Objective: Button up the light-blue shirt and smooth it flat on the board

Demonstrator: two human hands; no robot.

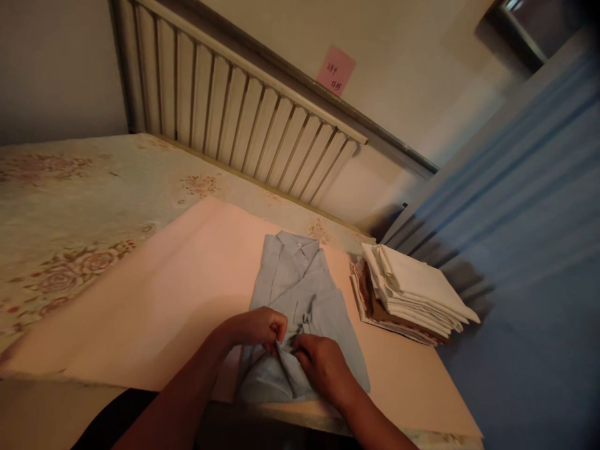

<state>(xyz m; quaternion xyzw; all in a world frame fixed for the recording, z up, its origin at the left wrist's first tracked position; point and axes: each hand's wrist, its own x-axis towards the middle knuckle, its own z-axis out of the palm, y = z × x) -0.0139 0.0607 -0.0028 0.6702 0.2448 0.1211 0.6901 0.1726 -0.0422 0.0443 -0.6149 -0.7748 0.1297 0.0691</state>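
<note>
A light blue collared shirt lies flat on a pale pink sheet, collar pointing away from me. My left hand is closed, pinching the shirt's front placket near its lower part. My right hand is also closed on the fabric right beside it, fingers curled into the cloth. The two hands nearly touch over the shirt's middle seam. The shirt's hem bunches slightly under them at the table's near edge.
A stack of folded white cloths rests to the right of the shirt. A floral-patterned cover spreads to the left. A ribbed white radiator stands behind, with a pink note on the wall. A blue curtain hangs at right.
</note>
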